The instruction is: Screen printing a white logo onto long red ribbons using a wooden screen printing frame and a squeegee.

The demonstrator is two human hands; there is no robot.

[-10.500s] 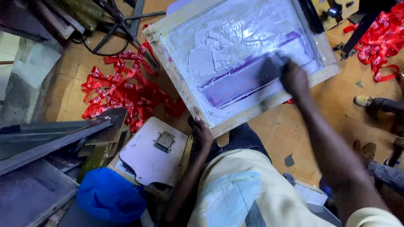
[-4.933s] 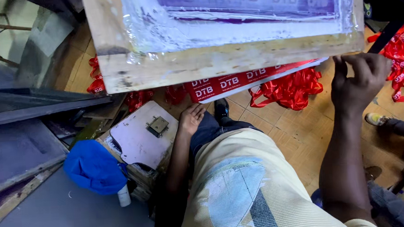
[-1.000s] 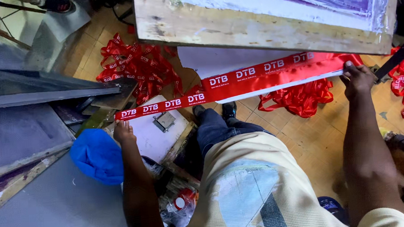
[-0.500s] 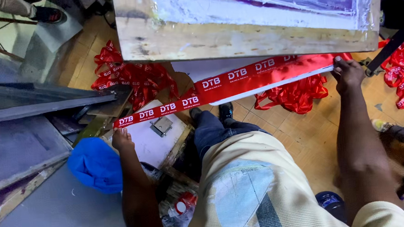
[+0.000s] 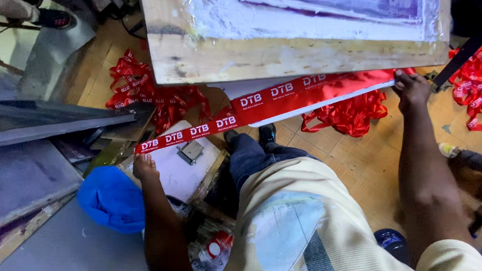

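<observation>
Pulling the red ribbon (image 5: 261, 103) farther out from under the raised frame (image 5: 297, 54): left hand (image 5: 144, 166) pinches its eight-o'clock end, right hand (image 5: 411, 84) grips the three-o'clock end.

A long red printed ribbon (image 5: 261, 103) stretches taut, slanting below the raised wooden screen frame.

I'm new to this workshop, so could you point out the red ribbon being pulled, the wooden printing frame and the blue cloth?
red ribbon (image 5: 261, 103), head view, mid-strip.
wooden printing frame (image 5: 297, 56), head view, near wooden edge.
blue cloth (image 5: 111, 199), head view, its middle.
</observation>
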